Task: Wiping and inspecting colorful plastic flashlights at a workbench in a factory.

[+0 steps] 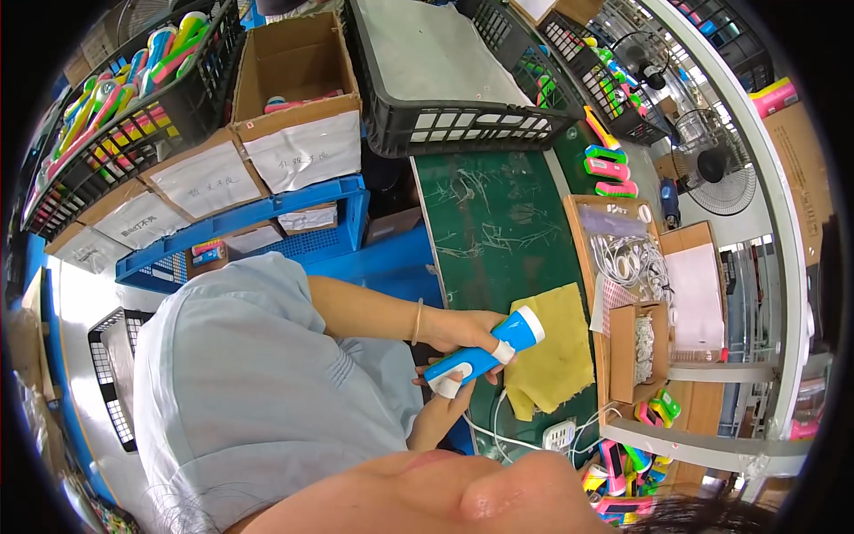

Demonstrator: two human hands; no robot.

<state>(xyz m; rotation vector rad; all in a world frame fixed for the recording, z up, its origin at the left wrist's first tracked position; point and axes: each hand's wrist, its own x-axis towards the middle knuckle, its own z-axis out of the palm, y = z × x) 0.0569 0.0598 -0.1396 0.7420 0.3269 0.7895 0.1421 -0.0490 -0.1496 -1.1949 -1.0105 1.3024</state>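
A blue flashlight with a white head and a white switch lies slanted across both hands, above the bench edge. My left hand, with a bracelet at the wrist, grips it near the head; white tape wraps the thumb. Around the tail end my right hand is closed, its taped thumb by the switch. Some fingers of both hands are hidden behind the flashlight. Beside its head a yellow cloth is spread on the green bench top.
A white power strip with cables sits by the cloth. A cardboard tray of white cables borders the bench. Colourful flashlights lie in a pile and fill a black crate. Another black crate stands beyond the bench top.
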